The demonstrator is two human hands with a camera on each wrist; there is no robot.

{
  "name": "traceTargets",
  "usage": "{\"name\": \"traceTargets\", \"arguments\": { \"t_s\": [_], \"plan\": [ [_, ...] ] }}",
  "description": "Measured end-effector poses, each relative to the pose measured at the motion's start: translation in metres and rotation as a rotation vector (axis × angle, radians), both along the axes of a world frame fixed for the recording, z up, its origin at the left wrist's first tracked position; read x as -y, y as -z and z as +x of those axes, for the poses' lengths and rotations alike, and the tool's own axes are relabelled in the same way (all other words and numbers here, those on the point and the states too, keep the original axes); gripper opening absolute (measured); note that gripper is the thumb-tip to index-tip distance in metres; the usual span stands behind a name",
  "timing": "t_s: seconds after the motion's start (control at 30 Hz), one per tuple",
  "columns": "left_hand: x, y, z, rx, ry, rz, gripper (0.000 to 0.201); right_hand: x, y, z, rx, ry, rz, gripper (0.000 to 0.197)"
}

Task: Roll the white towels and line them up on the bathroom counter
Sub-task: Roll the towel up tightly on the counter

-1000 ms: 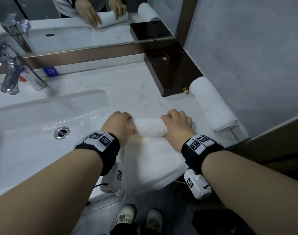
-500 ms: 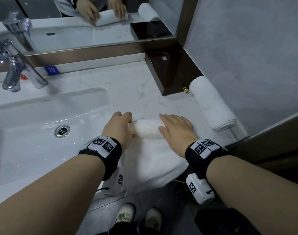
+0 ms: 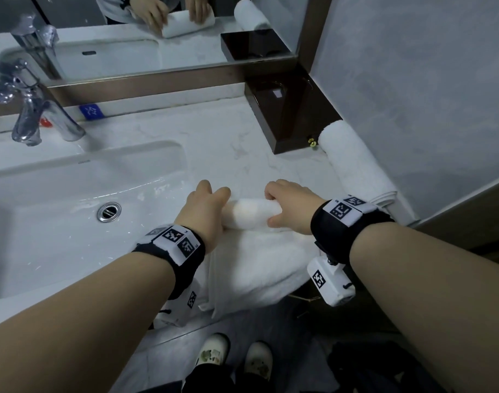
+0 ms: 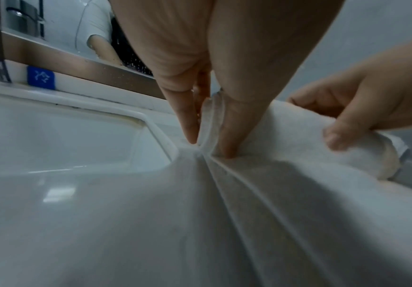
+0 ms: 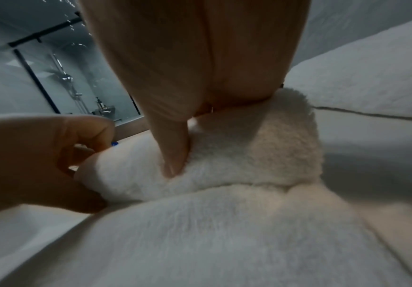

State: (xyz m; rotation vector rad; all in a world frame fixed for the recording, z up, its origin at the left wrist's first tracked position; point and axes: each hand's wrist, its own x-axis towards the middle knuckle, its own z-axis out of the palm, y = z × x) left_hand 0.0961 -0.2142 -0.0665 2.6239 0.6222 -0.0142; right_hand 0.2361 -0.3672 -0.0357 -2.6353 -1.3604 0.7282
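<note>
A white towel (image 3: 254, 214) lies partly rolled on the marble counter (image 3: 214, 146), its flat tail (image 3: 259, 268) hanging over the front edge. My left hand (image 3: 205, 205) grips the roll's left end, fingers over the top and thumb pressed in at the near side (image 4: 227, 124). My right hand (image 3: 290, 205) grips the right end, fingers curled over it and thumb dug into the near side (image 5: 175, 151). A second white towel (image 3: 353, 165), fully rolled, lies along the right wall.
A white sink basin (image 3: 58, 211) with a drain (image 3: 109, 211) sits to the left, a chrome tap (image 3: 30, 109) behind it. A dark brown box (image 3: 288, 114) stands in the back right corner. A mirror (image 3: 129, 29) runs along the back.
My right hand went from lying flat on the roll to curling round it. Both hands gripped again and the roll turned a little farther from me.
</note>
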Motion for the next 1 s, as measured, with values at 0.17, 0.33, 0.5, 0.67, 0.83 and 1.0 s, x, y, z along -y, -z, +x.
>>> {"name": "traceTargets", "arguments": {
  "t_s": [0.17,0.33,0.5,0.67,0.83,1.0],
  "plan": [
    [-0.017,-0.011,-0.009,-0.042,-0.108,-0.382,0.028,-0.003,0.007,-0.007,0.059,-0.059,0.003,0.038],
    [-0.030,-0.019,-0.004,-0.108,-0.107,-0.519,0.022,0.002,0.019,-0.010,0.146,-0.095,0.057,0.042],
    [-0.030,-0.021,0.001,-0.212,-0.012,-0.412,0.042,0.006,0.029,-0.012,0.205,-0.093,0.115,0.045],
    [-0.017,-0.022,0.005,-0.298,0.115,-0.226,0.047,0.011,0.037,-0.011,0.259,-0.085,0.134,0.050],
    [-0.009,-0.020,0.008,-0.329,0.191,-0.098,0.039,0.015,0.033,-0.005,0.285,-0.065,0.056,0.050],
    [-0.015,-0.014,0.013,-0.282,0.171,0.016,0.036,0.014,0.021,0.003,0.246,0.024,-0.028,0.045]
  ]
}}
